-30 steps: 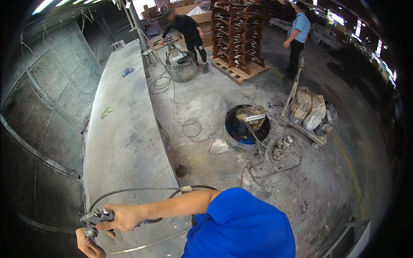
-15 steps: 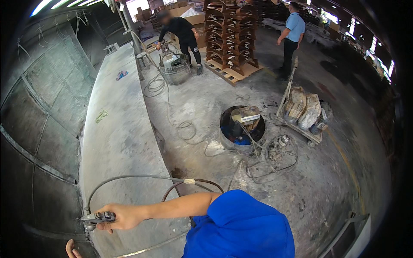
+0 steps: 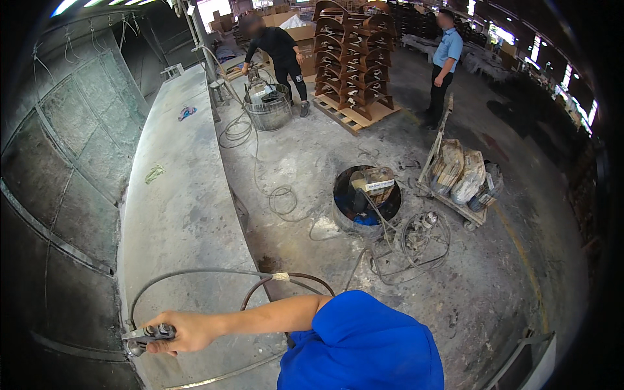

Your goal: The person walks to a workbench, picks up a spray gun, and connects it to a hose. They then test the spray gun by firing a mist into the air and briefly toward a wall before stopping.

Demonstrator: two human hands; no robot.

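Note:
My right hand (image 3: 190, 330) is closed around a metal spray gun (image 3: 148, 334), and my bare arm stretches leftward from a blue sleeve (image 3: 364, 344). From the gun a dark hose (image 3: 188, 270) arcs up and back to the right, where beige tape (image 3: 281, 277) binds it beside a second brownish hose. Gun and hand are over the near part of a long pale bench (image 3: 188, 214). My left hand is out of the picture.
A dusty booth wall (image 3: 78, 149) lines the left. On the floor are an open drum (image 3: 337, 209) holding a container, a coiled hose (image 3: 432, 244), a loaded cart (image 3: 455, 207) and stacked brown wooden parts (image 3: 354, 62). Two people stand farther off, one bending over a tub (image 3: 268, 117).
The fingers of my left hand, seen earlier at the lower left, have left the picture. The person in light blue has turned. My right hand still grips the spray gun in nearly the same place.

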